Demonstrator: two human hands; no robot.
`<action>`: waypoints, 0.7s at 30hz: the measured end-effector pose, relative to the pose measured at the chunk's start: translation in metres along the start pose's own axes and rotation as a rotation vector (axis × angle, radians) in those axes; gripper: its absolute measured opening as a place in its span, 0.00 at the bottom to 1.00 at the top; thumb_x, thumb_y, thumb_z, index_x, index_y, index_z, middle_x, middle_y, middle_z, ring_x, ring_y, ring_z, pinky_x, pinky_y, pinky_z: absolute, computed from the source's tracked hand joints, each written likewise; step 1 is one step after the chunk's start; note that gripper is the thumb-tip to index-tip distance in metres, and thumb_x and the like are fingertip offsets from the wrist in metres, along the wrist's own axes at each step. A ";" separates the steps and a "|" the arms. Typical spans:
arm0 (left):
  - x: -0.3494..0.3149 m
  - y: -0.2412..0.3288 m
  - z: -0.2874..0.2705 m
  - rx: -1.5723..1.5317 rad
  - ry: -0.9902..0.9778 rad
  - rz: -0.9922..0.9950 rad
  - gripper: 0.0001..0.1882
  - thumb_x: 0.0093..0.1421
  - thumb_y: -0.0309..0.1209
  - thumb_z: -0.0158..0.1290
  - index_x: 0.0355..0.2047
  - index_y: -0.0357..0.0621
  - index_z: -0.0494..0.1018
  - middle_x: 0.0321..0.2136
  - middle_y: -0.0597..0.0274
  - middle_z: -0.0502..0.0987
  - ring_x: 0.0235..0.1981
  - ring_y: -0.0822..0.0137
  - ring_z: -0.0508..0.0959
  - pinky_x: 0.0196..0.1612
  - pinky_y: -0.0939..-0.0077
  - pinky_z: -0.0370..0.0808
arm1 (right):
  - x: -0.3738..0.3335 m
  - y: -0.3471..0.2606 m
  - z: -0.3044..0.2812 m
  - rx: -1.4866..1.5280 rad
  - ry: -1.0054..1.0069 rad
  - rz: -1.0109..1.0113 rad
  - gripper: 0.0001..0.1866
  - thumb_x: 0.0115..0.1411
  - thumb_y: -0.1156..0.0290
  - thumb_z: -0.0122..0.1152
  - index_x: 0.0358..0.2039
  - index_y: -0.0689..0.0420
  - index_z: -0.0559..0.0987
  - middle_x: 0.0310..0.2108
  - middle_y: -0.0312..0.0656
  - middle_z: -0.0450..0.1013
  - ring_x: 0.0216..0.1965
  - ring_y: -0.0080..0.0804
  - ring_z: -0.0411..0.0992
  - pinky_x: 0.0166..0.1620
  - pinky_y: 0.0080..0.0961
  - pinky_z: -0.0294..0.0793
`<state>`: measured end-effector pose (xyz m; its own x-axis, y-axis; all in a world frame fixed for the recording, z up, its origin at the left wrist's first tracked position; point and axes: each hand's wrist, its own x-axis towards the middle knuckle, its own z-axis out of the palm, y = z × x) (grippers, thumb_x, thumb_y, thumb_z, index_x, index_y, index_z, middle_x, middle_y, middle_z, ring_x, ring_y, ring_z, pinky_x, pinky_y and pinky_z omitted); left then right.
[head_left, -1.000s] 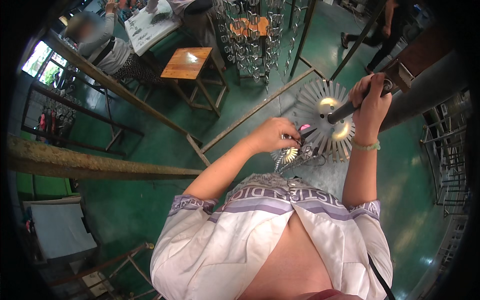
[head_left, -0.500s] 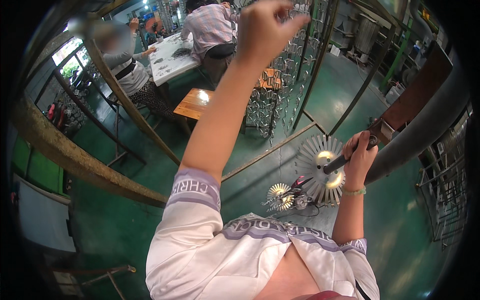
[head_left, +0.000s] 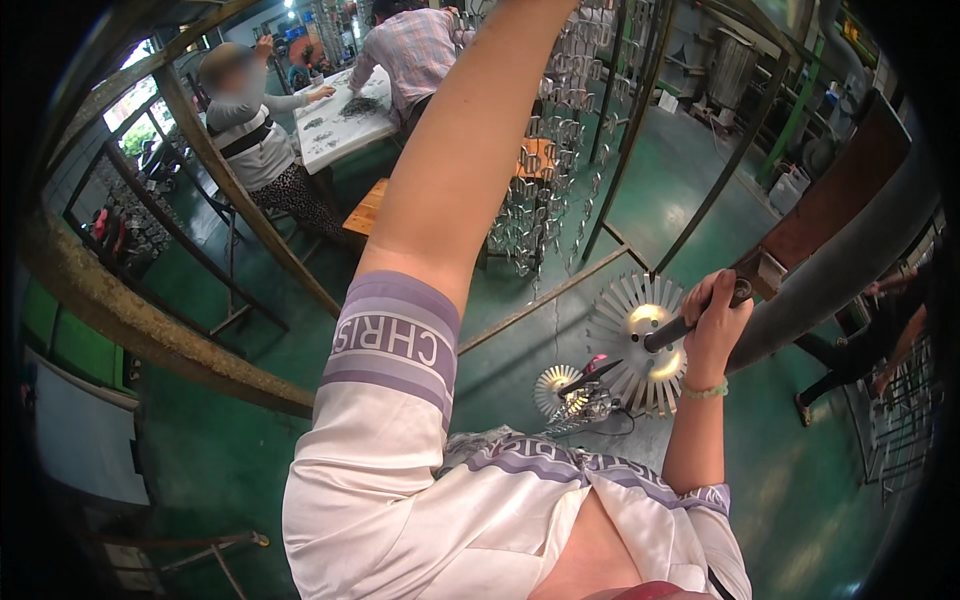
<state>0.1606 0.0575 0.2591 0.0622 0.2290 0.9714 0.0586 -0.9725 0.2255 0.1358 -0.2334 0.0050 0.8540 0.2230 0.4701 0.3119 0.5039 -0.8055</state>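
Firmly, the right hand wraps a dark rod near its end, seemingly for steadiness, a slatted metal disc to its left. The left hand is out of view, its grip untold.

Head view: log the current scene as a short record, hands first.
Right hand: closed around a dark cylindrical bar
Left hand: out of view; bare left forearm runs off the top edge
By bar's end: large slotted silver metal disc; smaller slotted disc to its left
Ahead: hanging silver metal link chains
Background: two people at white table
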 end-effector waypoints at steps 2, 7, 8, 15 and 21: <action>0.014 -0.028 0.027 0.016 0.067 0.103 0.20 0.48 0.41 0.57 0.35 0.38 0.75 0.36 0.46 0.76 0.41 0.50 0.75 0.44 0.62 0.71 | 0.001 0.002 -0.001 -0.019 -0.002 -0.012 0.21 0.61 0.59 0.55 0.17 0.57 0.63 0.11 0.31 0.58 0.09 0.18 0.55 0.13 0.18 0.50; 0.022 -0.028 0.010 -0.064 -0.012 0.039 0.21 0.49 0.40 0.55 0.40 0.37 0.73 0.42 0.44 0.74 0.47 0.50 0.72 0.50 0.63 0.68 | 0.002 -0.002 0.003 -0.060 0.013 -0.015 0.22 0.61 0.58 0.54 0.16 0.57 0.63 0.11 0.32 0.58 0.09 0.18 0.55 0.13 0.18 0.51; 0.032 -0.039 0.013 -0.011 0.027 0.082 0.22 0.50 0.40 0.55 0.41 0.37 0.73 0.42 0.44 0.74 0.47 0.50 0.72 0.50 0.64 0.67 | 0.002 -0.003 0.005 -0.047 0.004 -0.010 0.22 0.61 0.58 0.54 0.16 0.57 0.63 0.11 0.32 0.58 0.09 0.18 0.56 0.13 0.18 0.51; -0.036 0.010 -0.076 -0.406 -0.497 -0.168 0.14 0.48 0.37 0.62 0.26 0.37 0.79 0.21 0.59 0.79 0.23 0.69 0.77 0.31 0.74 0.72 | 0.005 -0.004 0.001 -0.010 0.024 0.022 0.21 0.61 0.59 0.54 0.18 0.58 0.64 0.12 0.33 0.59 0.09 0.18 0.56 0.14 0.19 0.52; -0.168 -0.008 -0.091 -0.797 -0.741 -0.115 0.10 0.48 0.33 0.60 0.28 0.41 0.79 0.21 0.61 0.79 0.22 0.72 0.77 0.29 0.78 0.73 | 0.003 -0.004 0.005 -0.001 0.029 0.010 0.20 0.61 0.60 0.55 0.18 0.57 0.64 0.11 0.33 0.58 0.09 0.19 0.54 0.14 0.20 0.52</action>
<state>0.0594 0.0227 0.1004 0.6976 0.0294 0.7159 -0.5423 -0.6314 0.5544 0.1350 -0.2301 0.0116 0.8685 0.2040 0.4517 0.3038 0.5011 -0.8103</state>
